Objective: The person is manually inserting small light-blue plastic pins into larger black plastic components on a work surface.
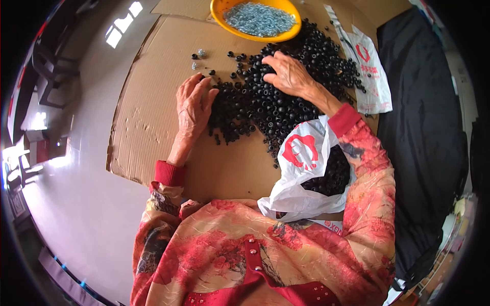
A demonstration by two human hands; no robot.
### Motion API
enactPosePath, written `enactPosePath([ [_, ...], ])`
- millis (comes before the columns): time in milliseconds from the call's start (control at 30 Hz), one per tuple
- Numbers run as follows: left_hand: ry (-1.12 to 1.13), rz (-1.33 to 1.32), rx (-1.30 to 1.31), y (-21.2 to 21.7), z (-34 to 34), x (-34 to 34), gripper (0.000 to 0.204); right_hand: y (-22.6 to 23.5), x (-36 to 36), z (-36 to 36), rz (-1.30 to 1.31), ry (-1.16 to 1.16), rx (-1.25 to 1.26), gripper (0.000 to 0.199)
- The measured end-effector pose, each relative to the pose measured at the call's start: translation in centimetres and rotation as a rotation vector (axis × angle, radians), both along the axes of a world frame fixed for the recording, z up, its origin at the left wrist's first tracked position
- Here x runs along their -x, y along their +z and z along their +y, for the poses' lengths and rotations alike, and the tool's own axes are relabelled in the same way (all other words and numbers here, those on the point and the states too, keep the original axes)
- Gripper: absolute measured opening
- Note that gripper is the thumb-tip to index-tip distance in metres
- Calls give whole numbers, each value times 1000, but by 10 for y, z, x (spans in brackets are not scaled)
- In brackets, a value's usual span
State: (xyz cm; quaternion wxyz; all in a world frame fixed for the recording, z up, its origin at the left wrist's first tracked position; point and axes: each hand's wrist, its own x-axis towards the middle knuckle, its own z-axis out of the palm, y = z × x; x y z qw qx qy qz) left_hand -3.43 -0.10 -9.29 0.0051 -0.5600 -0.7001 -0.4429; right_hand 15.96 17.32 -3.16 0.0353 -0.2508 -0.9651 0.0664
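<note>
Small round black plastic pieces (278, 104), many with a hole like a ring or cap, lie in a wide heap on the cardboard (148, 97). At the heap's left edge is my left hand (193, 104), fingers bent and thumb held apart from them, with a few loose black pieces by the fingertips. My right hand (290, 75) reaches over the heap's upper middle. Its thumb and forefinger are spread, and I see nothing held between them. Small silvery coil-like bits (201, 52) lie beyond my left hand.
A yellow bowl (220, 21) of small silvery pieces stands at the far edge. Near my body, a white plastic bag (293, 191) with red print holds more black pieces. Another white bag (375, 76) lies flat at the right, beside black cloth (423, 137). Grey floor (87, 137) extends leftward.
</note>
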Motion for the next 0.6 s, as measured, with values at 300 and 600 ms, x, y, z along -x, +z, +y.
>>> enactPosePath([
  [300,-79,68,22,3,-2,0,34,14,30,-13,60,139,50,49],
  [600,-87,89,3,3,-2,1,39,-5,41,-52,11,91,65,54],
])
